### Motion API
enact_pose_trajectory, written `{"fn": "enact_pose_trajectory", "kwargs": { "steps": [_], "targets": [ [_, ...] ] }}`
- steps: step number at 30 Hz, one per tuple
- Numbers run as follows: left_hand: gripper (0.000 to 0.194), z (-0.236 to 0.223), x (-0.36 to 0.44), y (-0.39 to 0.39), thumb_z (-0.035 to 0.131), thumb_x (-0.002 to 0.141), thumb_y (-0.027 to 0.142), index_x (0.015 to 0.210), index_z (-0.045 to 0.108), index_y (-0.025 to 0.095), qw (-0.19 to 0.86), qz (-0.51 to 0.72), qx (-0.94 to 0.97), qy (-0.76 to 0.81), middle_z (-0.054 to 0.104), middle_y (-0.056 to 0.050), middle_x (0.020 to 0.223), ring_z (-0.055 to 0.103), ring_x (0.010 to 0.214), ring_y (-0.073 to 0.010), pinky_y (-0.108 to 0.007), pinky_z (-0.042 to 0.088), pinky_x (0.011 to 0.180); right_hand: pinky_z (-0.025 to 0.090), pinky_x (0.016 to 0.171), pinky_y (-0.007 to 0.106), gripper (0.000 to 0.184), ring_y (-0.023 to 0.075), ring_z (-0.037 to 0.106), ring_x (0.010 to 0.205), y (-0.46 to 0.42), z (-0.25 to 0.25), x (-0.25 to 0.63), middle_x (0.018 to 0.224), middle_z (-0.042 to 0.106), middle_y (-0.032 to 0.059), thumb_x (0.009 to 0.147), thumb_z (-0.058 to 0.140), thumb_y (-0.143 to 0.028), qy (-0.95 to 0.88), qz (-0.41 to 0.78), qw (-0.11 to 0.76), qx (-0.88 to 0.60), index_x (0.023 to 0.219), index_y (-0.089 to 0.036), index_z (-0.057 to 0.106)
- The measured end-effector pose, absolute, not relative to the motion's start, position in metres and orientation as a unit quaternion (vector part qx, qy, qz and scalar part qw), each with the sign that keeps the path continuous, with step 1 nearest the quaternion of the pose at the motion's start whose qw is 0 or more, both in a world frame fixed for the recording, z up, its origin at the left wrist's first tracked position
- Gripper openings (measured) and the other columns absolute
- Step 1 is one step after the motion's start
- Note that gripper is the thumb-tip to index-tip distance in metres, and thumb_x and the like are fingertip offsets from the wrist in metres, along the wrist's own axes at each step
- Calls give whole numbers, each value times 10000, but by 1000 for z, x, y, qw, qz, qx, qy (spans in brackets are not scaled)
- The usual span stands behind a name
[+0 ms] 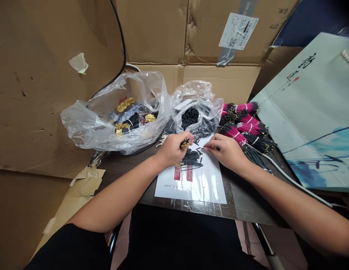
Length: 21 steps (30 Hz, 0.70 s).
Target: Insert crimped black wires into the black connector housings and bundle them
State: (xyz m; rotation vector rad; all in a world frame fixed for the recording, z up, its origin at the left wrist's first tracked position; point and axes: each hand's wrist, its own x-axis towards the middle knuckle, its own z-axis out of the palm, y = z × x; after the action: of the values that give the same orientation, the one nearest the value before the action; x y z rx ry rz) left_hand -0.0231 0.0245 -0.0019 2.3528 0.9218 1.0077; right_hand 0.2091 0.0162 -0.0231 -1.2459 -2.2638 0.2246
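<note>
In the head view, the left hand (173, 149) had its fingers (177, 144) closed on a small bunch of gold-tipped black wires (184, 143), tilted up and rightward. The right hand (226, 152) pinched a short black wire (215, 148) lying sideways. Below the fingers, black wires (192, 159) lay sideways on a white printed sheet (202, 191) on the counter (241, 198); pink-sleeved wire bundles (241, 129) lay beyond and rightward.

Brown cardboard panels (36, 93) around, dark tabletop (247, 202), metal leg (265, 243) beneath
</note>
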Motion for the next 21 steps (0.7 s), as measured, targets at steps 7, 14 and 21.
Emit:
{"fn": "enact_pose_trajectory", "kwargs": {
  "steps": [7,14,21],
  "targets": [
    [231,-3,-22,29,360,945,209,776,511,165,210,379,832,348,561,10,705,505,653,-96,-232,406,672,421,662,267,187,122,550,708,31,-36,202,805,603,27,886,586,-321,-864,86,233,-438,910,-224,745],
    [221,-2,-22,27,371,944,187,777,514,165,196,363,841,350,577,8,717,511,656,-96,-231,417,670,450,703,284,206,139,590,745,33,-29,200,813,643,37,894,568,-337,-868,105,202,-442,900,-207,728],
    [200,-4,-21,26,384,936,169,785,515,167,191,364,844,345,589,8,732,530,663,-96,-226,423,671,465,712,295,185,153,607,772,33,-21,200,850,661,40,858,617,-341,-880,113,159,-434,907,-195,718]
  ]
}}
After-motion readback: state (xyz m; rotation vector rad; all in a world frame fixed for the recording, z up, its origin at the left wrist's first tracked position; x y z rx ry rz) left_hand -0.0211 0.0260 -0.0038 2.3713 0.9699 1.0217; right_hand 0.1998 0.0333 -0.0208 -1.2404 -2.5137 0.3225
